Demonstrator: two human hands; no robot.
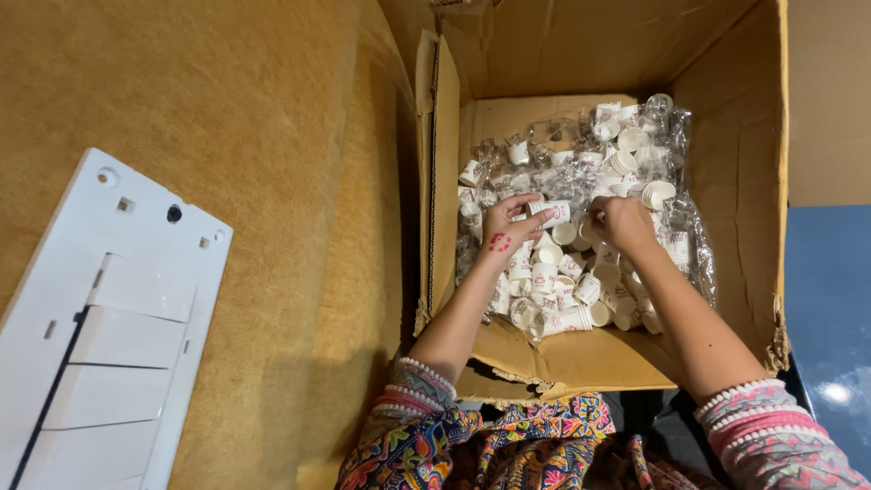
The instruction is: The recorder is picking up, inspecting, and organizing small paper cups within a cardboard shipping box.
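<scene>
White paper cups (562, 281) fill the brown cardboard box (739, 181); inside it, left hand (504, 229) pinches one small cup (552, 212), right hand (622, 223) curls closed over others, mid-sorting.

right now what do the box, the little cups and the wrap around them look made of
Box: brown corrugated cardboard, matte, edges torn and frayed. Cups: likely paper, white and matte with red print. Wrap: thin clear plastic film, crinkled and glinting.
</scene>
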